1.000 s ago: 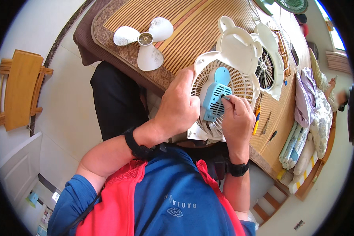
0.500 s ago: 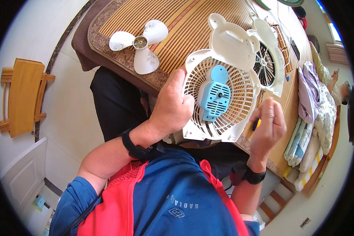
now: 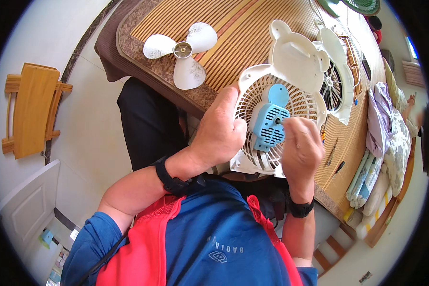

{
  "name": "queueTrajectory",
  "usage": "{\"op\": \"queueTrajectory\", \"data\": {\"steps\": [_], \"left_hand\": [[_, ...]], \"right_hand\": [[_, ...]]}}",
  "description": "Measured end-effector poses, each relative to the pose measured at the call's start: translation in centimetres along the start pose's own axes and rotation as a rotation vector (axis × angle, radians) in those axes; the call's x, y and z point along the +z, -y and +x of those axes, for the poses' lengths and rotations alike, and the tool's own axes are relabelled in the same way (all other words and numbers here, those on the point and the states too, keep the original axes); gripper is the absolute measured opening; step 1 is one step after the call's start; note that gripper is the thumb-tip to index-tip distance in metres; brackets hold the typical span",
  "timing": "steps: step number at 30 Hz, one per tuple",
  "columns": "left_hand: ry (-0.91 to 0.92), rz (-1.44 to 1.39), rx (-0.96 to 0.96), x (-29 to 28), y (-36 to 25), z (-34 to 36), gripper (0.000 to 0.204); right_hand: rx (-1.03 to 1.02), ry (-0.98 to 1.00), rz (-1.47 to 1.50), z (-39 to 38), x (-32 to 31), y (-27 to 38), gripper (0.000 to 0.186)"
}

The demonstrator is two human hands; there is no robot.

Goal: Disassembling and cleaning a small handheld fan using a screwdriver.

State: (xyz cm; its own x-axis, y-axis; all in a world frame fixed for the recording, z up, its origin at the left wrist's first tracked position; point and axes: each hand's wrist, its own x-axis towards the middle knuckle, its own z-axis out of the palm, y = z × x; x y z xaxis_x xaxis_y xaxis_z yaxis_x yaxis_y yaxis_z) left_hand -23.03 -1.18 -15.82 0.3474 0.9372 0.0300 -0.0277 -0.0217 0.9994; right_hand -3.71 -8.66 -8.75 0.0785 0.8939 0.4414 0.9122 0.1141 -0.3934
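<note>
My left hand (image 3: 218, 132) grips the left rim of a white plastic fan housing (image 3: 254, 77), thumb inside the rim. The housing is tilted toward me above the table's near edge; its bear-head-shaped top (image 3: 295, 59) points away. In the middle of its round grille sits a light-blue motor (image 3: 270, 126) with a short dark shaft (image 3: 279, 121). The fingertips of my right hand (image 3: 301, 150) are pinched at the shaft's end; the hand is slightly blurred and covers the housing's lower right. A white three-bladed fan blade (image 3: 189, 74) lies on the table to the left.
The table (image 3: 243, 28) has a slatted bamboo mat. Beyond the housing lies another white fan part (image 3: 349, 83) with a dark grille. Small tools, including a black-handled one (image 3: 340, 167), rest at the right. Folded bedding (image 3: 395, 128) is piled farther right; a wooden stool (image 3: 35, 112) stands left.
My right hand has moved left from beside the housing to the motor shaft. The housing has shifted slightly right in view, still held by my left hand.
</note>
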Motion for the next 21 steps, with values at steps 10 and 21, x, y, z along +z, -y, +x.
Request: {"op": "queueTrajectory", "data": {"steps": [10, 21], "left_hand": [[-0.004, 0.007, 0.037, -0.1, 0.4, 0.2, 0.057], [0.020, -0.006, 0.014, -0.4, 0.4, 0.3, 0.056]], "right_hand": [[0.312, 0.048, 0.030, 0.3, -2.8, -0.5, 0.009], [0.194, 0.218, 0.006, -0.3, 0.2, -0.7, 0.030]]}}
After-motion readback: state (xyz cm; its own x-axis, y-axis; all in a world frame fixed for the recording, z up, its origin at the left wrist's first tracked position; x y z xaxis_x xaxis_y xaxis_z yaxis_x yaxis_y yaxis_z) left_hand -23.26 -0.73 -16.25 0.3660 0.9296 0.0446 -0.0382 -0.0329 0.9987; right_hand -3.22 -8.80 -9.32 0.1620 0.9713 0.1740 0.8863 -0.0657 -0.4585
